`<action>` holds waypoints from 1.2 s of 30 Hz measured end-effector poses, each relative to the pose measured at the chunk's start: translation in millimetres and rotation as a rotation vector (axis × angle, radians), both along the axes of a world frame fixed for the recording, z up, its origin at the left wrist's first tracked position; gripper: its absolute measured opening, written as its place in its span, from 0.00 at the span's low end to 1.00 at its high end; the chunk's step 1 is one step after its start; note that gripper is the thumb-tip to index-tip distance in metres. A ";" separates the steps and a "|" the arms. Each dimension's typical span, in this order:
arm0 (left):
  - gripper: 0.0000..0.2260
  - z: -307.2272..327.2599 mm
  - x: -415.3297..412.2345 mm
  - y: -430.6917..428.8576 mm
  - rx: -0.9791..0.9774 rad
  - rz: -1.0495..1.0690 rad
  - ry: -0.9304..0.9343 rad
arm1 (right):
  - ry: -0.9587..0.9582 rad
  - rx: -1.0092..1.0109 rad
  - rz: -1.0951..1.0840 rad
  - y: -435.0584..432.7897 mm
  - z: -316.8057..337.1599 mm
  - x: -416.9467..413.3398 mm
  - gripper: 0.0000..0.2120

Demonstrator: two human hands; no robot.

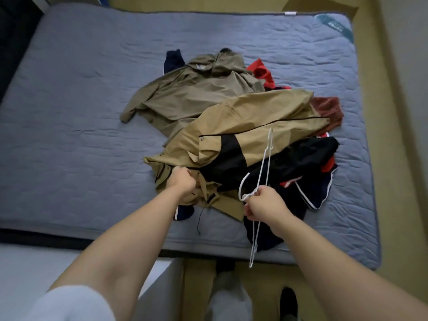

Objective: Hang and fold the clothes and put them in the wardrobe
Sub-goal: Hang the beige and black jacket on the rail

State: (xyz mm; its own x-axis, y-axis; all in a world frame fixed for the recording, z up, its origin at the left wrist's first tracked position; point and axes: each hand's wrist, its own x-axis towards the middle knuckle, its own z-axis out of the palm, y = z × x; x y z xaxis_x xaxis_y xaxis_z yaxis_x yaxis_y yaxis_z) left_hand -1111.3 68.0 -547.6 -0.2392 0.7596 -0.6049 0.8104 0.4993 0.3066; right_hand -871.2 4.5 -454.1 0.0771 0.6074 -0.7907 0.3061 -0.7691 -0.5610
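Observation:
A pile of clothes lies in the middle of a grey-blue mattress. On top is a tan jacket with black panels, and my left hand is shut on its near hem. My right hand grips a white wire hanger by its neck, just right of the jacket's hem. The hanger stands nearly edge-on, one end over the jacket and the other hanging past the mattress edge. An olive jacket lies spread behind the tan one. Dark navy and black garments with white and red trim lie to the right.
Red clothing and a rust-coloured piece stick out at the pile's far right. A navy garment shows behind the olive jacket. A white surface sits at the lower left, and yellowish floor runs along the mattress's right side.

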 end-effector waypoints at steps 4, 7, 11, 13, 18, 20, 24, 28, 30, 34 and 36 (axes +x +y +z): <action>0.18 -42.6 -25.1 32.3 -0.125 -0.196 0.095 | -0.025 -0.018 -0.036 28.1 -27.4 -27.9 0.05; 0.20 -65.6 -38.7 51.8 -0.201 -0.394 0.186 | -0.041 -0.031 -0.014 43.1 -46.5 -37.2 0.05; 0.21 -93.9 -50.7 74.1 -0.244 -0.621 0.232 | -0.067 -0.050 -0.030 51.2 -71.0 -41.5 0.07; 0.18 -106.7 -52.2 81.1 -0.223 -0.640 0.230 | -0.070 -0.064 -0.043 51.9 -82.0 -42.0 0.07; 0.15 -130.9 -42.3 82.6 -0.079 -0.576 0.157 | -0.072 -0.087 -0.066 48.0 -98.5 -39.7 0.05; 0.20 -136.3 -35.9 80.3 0.036 -0.479 0.133 | -0.064 -0.096 -0.066 44.8 -101.5 -37.6 0.05; 0.32 -129.7 -20.4 98.2 0.083 -0.354 0.179 | -0.093 -0.104 -0.057 38.0 -104.0 -29.6 0.05; 0.13 -111.4 -3.2 98.0 -0.044 -0.712 0.411 | -0.089 -0.104 -0.053 31.6 -91.5 -25.4 0.09; 0.14 -94.8 6.9 81.5 -0.088 -0.690 0.285 | -0.072 -0.120 -0.074 24.1 -71.8 -22.4 0.06; 0.17 -32.5 40.3 47.1 -0.181 -0.549 -0.026 | -0.057 -0.106 -0.127 2.9 -21.2 1.7 0.01; 0.16 11.9 68.4 29.2 -0.186 -0.539 -0.161 | -0.084 -0.099 -0.150 -11.6 5.9 16.0 0.06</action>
State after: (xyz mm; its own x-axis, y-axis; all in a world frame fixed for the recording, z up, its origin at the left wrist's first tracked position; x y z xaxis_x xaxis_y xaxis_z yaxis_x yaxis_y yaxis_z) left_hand -1042.9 97.2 -535.7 0.2565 0.6259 -0.7365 0.9154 0.0872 0.3930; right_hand -855.2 -7.1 -448.3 0.2293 0.5034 -0.8331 0.2260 -0.8600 -0.4575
